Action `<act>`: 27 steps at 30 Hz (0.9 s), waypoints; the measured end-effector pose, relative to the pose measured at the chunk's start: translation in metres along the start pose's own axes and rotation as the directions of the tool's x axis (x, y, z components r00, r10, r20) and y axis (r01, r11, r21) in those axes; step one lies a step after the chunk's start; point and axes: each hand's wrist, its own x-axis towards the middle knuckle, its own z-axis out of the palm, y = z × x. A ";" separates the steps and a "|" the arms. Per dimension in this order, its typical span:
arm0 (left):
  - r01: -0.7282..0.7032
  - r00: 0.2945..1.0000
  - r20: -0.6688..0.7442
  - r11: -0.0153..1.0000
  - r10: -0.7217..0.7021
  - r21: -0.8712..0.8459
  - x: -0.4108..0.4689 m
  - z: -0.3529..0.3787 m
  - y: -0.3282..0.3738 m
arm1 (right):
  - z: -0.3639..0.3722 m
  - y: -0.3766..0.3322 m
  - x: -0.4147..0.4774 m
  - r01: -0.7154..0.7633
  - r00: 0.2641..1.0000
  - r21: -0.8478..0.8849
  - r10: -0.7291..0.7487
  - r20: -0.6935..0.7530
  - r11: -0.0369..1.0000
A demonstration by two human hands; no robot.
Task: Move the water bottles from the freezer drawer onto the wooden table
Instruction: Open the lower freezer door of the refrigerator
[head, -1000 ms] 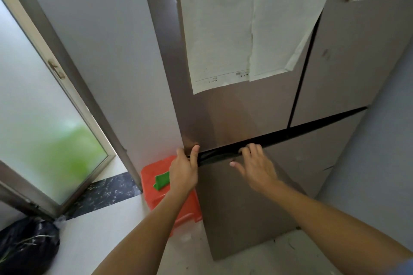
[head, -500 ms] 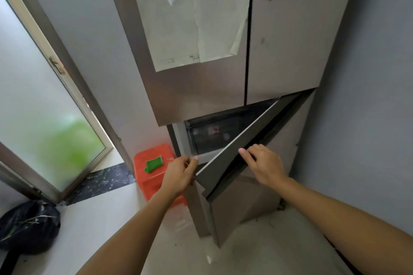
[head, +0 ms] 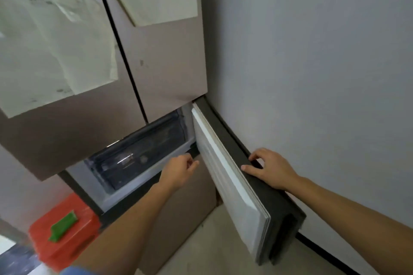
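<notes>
Head view looks down at the foot of a refrigerator (head: pixel 165 62) whose lower freezer door (head: pixel 232 176) stands swung wide toward the grey wall (head: pixel 312 51) on the right. The right hand (head: pixel 271 169) holds that door by its dark top edge, thumb laid along the edge and the other fingers bent over its far side. The left hand (head: pixel 178 171) is at the right end of the freezer drawer (head: pixel 138 154), fingers curled close together near the drawer's front. Whether they have hold of it cannot be told.

The drawer, dark and translucent, sits pushed in within the open compartment, its long axis running from lower left to upper right. Only glints show through its front, so the water bottles cannot be made out; by the task they should lie inside, beyond and to the left of the left fingertips. The wooden table is out of sight.

The left hand is plainly the nearer one, so the pull likely falls to it. Gripping so far toward one end, it may draw the drawer out crooked.

A red stool (head: pixel 73 236) stands on the floor at lower left.
</notes>
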 end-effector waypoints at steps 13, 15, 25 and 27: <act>-0.405 0.914 0.102 0.879 0.392 0.252 0.099 0.090 0.135 | -0.042 0.115 -0.032 0.001 0.953 -0.672 -0.204 -0.223 0.741; -0.414 0.910 0.147 0.861 0.387 0.296 0.112 0.101 0.153 | -0.053 0.141 -0.024 0.012 0.949 -0.706 -0.231 -0.215 0.708; -0.267 0.959 0.027 0.873 0.281 0.409 0.179 0.151 0.223 | -0.099 0.246 0.052 0.090 0.959 -0.689 -0.249 -0.134 0.719; -0.225 0.967 -0.009 0.871 0.255 0.437 0.187 0.162 0.230 | -0.103 0.261 0.063 0.118 0.956 -0.690 -0.269 -0.114 0.714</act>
